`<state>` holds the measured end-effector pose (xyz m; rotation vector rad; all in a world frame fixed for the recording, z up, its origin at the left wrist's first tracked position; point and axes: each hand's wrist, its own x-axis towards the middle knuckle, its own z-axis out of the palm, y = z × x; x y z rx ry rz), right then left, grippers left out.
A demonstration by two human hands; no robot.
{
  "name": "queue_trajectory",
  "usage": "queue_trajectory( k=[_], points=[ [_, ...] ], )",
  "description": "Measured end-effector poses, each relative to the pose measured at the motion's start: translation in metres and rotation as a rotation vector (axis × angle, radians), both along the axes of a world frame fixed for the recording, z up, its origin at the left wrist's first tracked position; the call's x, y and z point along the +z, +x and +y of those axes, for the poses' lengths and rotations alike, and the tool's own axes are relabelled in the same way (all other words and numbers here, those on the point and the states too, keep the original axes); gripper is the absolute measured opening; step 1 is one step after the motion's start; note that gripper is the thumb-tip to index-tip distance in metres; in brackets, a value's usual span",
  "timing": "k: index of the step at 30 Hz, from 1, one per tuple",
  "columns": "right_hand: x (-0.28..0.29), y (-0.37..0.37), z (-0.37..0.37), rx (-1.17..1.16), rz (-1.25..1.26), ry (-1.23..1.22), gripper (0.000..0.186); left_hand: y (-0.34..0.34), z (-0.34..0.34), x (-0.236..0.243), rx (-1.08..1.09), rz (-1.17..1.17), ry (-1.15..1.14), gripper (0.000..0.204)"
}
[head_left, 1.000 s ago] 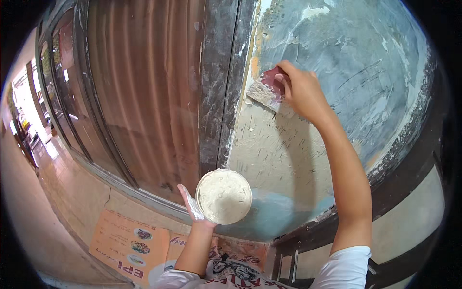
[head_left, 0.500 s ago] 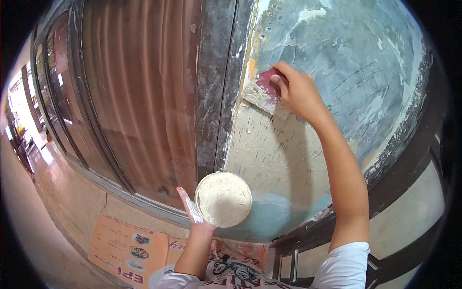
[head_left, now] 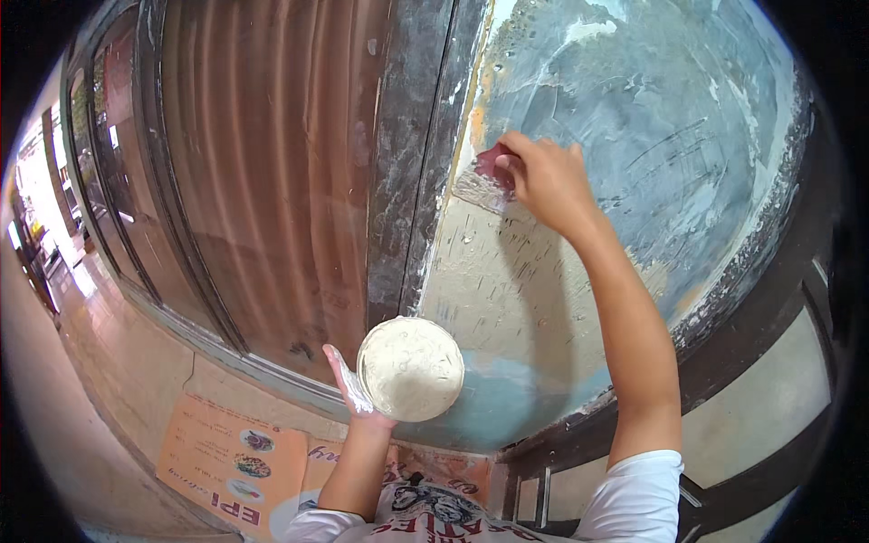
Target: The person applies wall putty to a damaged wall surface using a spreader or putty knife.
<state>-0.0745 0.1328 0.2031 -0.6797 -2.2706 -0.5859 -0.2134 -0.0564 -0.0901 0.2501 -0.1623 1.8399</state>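
Pinching a dark red scraper (head_left: 493, 169) between thumb and fingers, the right hand (head_left: 548, 181) works the wall in my head view. Pale putty coats the blade, which lies left of that grip over the top of a beige coat (head_left: 489, 281); I can't make out how firmly the edge presses. Up and to the right of the grip I see blue-grey wall (head_left: 634, 127), blotched with white. Left of the scraper runs a dark post (head_left: 407, 172), with brownish curtains (head_left: 272, 181) beyond it.

Well below and left of the right hand, the left hand (head_left: 362, 398) bears a round tub of putty (head_left: 410, 371). Its thumb is spread beside the tub, smeared white; the other fingers are hidden, so I cannot tell how they close. Below and left of this hand I have an orange banner (head_left: 226, 462).
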Motion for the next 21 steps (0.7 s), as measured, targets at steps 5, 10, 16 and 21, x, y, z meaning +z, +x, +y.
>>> queue_trajectory(
  k=[5, 10, 16, 21],
  points=[
    [0.005, 0.004, 0.001, 0.037, 0.13, -0.078, 0.014, 0.002, -0.004, 0.004, 0.038, -0.022, -0.187, 0.107],
    [-0.003, 0.004, -0.003, 0.017, 0.055, -0.048, 0.013, 0.0, -0.003, -0.002, 0.017, -0.005, -0.15, 0.11],
    [0.013, 0.004, -0.006, 0.065, 0.161, -0.055, 0.011, -0.002, -0.008, 0.004, 0.001, -0.014, -0.172, 0.11],
    [-0.003, -0.003, -0.013, -0.041, -0.067, -0.057, 0.013, -0.002, -0.002, 0.002, 0.026, 0.009, -0.161, 0.112]
  ],
)
